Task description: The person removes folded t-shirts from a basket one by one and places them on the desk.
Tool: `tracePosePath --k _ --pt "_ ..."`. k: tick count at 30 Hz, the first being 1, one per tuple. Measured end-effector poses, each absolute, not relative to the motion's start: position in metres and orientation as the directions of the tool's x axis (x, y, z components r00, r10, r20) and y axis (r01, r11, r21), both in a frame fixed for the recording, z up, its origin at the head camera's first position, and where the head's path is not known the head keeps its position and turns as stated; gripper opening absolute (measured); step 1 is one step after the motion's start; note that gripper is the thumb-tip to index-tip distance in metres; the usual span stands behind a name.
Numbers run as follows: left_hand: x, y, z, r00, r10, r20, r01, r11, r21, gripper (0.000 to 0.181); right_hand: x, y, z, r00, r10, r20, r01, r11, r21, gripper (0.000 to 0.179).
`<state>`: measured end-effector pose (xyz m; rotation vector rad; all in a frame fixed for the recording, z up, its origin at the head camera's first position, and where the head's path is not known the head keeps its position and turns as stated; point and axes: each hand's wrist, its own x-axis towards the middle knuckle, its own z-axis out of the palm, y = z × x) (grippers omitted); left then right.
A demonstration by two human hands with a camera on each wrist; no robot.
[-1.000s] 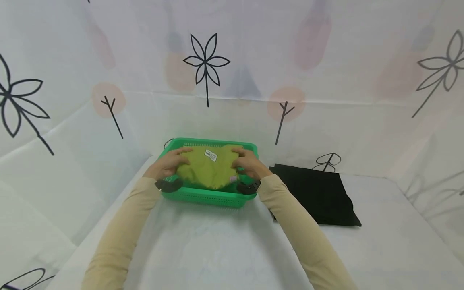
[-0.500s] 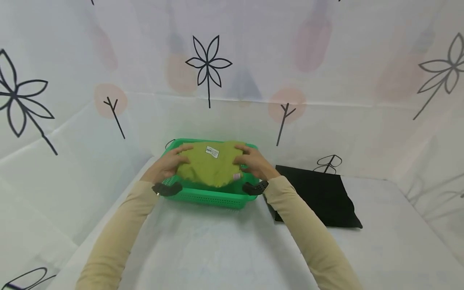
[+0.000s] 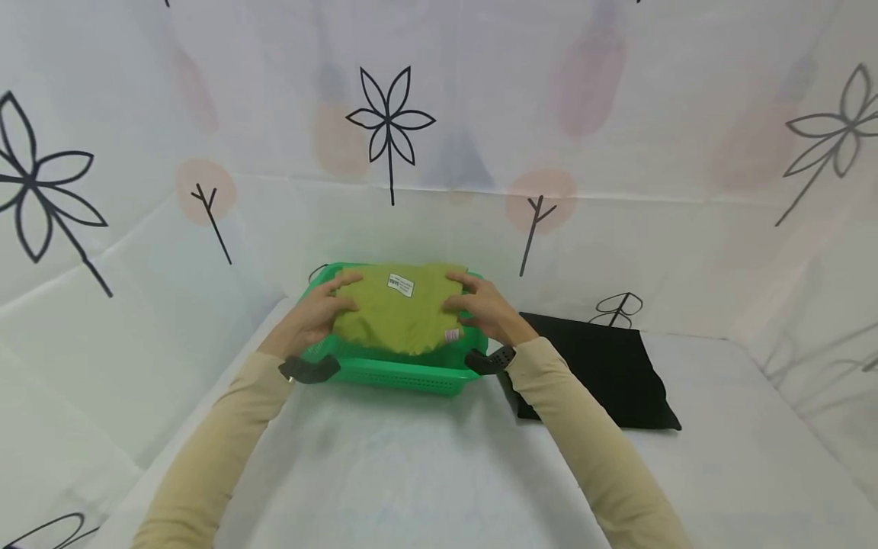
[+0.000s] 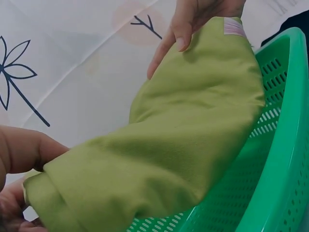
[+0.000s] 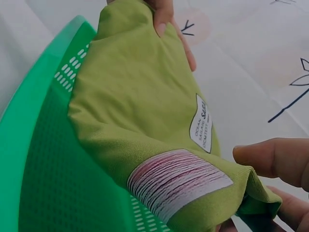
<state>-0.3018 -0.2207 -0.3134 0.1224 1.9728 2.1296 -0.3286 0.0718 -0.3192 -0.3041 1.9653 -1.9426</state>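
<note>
A folded lime-green piece of clothing (image 3: 398, 316) hangs between both hands, over the green plastic basket (image 3: 405, 377). It bears a white printed label (image 5: 201, 126) and a pink-and-white striped patch (image 5: 178, 181). My left hand (image 3: 312, 313) pinches its left end, thumb on the near side and fingers behind. At the other end my right hand (image 3: 488, 309) grips it likewise, close by the striped patch. In both wrist views the cloth sags in the middle, and the basket's slotted wall shows beneath it.
Right of the basket a black folded cloth (image 3: 604, 374) lies flat on the white table (image 3: 405, 473), partly behind the right forearm. A white curtain (image 3: 274, 137) printed with flowers and trees stands right behind the basket.
Both hands have lifted the lime-green clothing slightly up out of the basket and drawn its ends a little apart. The basket and black cloth have stayed in place.
</note>
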Motion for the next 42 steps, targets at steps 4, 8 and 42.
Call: tracePosePath --k 4,8,42 --pt "-0.297 -0.218 -0.311 -0.97 0.232 -0.076 -0.096 -0.074 0.993 0.068 -0.327 0.076 -0.317 -0.911 -0.404 -0.088 0.088 0.018 -0.996 0.069" --pt "-0.293 -0.215 -0.31 -0.968 0.247 -0.048 -0.074 -0.095 0.993 0.068 -0.324 0.081 -0.315 -0.913 -0.401 -0.075 0.068 0.033 -0.997 0.07" --pt "-0.254 -0.171 -0.301 -0.926 0.37 0.082 0.007 -0.201 0.98 0.067 -0.273 0.147 -0.301 -0.919 -0.392 0.036 -0.043 0.009 -0.999 0.074"
